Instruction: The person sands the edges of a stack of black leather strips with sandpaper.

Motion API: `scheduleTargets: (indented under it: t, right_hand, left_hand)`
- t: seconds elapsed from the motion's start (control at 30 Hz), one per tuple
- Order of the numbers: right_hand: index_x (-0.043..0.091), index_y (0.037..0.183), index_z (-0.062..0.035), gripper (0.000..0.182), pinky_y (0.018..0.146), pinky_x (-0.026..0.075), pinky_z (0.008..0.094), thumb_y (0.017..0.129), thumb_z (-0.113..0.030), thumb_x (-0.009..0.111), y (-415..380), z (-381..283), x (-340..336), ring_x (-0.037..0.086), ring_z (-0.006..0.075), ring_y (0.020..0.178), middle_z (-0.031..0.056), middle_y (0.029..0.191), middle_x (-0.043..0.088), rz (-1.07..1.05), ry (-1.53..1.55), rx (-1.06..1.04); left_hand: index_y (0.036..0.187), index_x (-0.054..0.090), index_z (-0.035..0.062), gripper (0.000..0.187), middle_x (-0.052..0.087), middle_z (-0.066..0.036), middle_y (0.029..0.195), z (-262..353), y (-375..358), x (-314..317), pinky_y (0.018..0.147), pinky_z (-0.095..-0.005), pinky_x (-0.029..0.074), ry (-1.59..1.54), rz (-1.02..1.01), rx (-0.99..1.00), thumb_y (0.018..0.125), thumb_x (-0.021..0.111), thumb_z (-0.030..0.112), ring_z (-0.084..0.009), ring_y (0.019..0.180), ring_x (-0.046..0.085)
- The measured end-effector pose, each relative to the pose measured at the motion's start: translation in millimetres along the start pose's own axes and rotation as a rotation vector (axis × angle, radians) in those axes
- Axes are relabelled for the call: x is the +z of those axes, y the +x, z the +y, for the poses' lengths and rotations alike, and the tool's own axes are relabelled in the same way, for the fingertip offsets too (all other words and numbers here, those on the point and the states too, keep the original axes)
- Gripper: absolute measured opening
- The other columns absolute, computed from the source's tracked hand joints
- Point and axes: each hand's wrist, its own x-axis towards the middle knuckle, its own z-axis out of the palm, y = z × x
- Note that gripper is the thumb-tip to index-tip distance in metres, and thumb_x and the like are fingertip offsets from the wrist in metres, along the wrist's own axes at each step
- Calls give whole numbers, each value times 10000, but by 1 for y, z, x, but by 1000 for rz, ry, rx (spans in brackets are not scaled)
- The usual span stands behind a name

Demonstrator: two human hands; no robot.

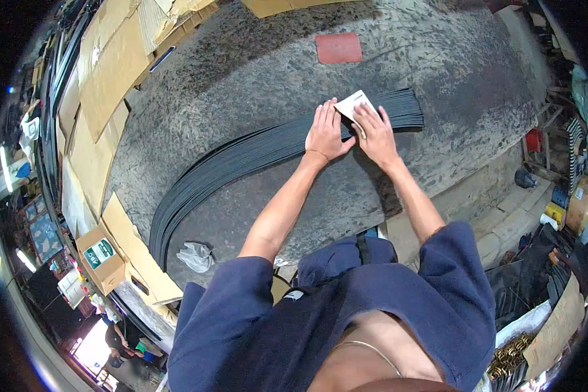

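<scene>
A long bundle of thin black strips [242, 154] curves across the dark, worn work surface, its right end fanned near the middle right. My left hand [328, 132] lies on top of the bundle with its fingers stretched out, beside a white paper or card [350, 103]. My right hand [374, 135] rests over the right edge of that white piece, fingers spread and pressing it on the strips. The underside of both palms is hidden.
A red rectangular piece [339, 48] lies beyond the bundle. Crumpled clear plastic [196, 257] sits near the left front. Cardboard sheets [114, 59] and an open box [100, 259] line the left side. A person [121, 336] is at the lower left.
</scene>
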Motion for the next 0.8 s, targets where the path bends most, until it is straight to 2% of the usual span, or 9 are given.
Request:
scheduleTargets:
  t: [0.1,0.27,0.4,0.47,0.57,0.6,0.67,0.73,0.8]
  right_hand:
    - [612,1173,-35,327,1152,342,531,888,-179,680,8,-3,-18,367,440,1438,245,1532,412,-98,-97,-13]
    - [591,1234,-32,376,1154,342,544,876,-136,647,5,17,5,337,426,1462,224,1528,430,-31,-28,0]
    - [549,1405,-46,548,1175,317,538,857,-62,539,1,38,-4,409,375,1435,195,1488,507,-248,-307,-226]
    - [560,1396,-29,539,1168,324,534,858,-34,523,-2,87,-26,430,375,1419,214,1470,522,-90,-176,-100]
    - [578,1351,7,486,1163,349,482,878,22,469,0,94,-50,468,382,1382,231,1445,536,194,-143,503]
    - [574,1348,10,501,1156,364,470,858,52,480,-12,109,-29,474,377,1375,236,1420,552,276,-370,316]
    - [567,1358,8,536,1153,374,461,834,88,484,-9,82,-25,481,380,1367,239,1394,567,155,-219,157]
    - [607,1305,8,527,1129,406,459,797,100,500,4,77,-34,541,381,1304,233,1325,613,402,-231,304]
    - [600,1310,16,538,1122,414,459,786,95,507,13,62,-48,557,385,1284,230,1323,617,408,-205,220]
  left_hand:
    - [1262,503,-105,861,483,-284,1390,1,3,-5,1162,-537,330,3,-3,1,661,811,429,-436,1327,452]
    - [1290,492,-92,874,502,-269,1366,6,3,-8,1159,-526,330,-5,48,-10,691,805,462,-416,1315,464]
    - [1327,484,-79,896,498,-252,1367,5,4,-6,1158,-520,326,24,5,-25,715,789,500,-411,1307,464]
    - [1344,472,-87,913,494,-248,1369,5,2,-6,1161,-517,319,39,16,-11,739,768,530,-407,1308,458]
    - [1361,459,-93,920,491,-249,1373,8,3,-10,1164,-515,311,78,-17,-21,778,731,565,-402,1319,448]
    - [1362,458,-95,922,491,-249,1374,10,3,-10,1165,-515,308,97,-30,-22,786,722,574,-402,1320,447]
    - [1363,457,-96,922,490,-249,1375,5,6,-9,1166,-513,306,101,-26,-12,792,718,578,-401,1323,445]
    - [1363,455,-98,921,490,-249,1377,10,0,-6,1168,-511,303,93,-38,-28,797,713,582,-401,1327,443]
    - [1361,457,-100,927,491,-249,1377,8,3,-8,1168,-513,303,108,-3,5,786,724,577,-400,1329,442]
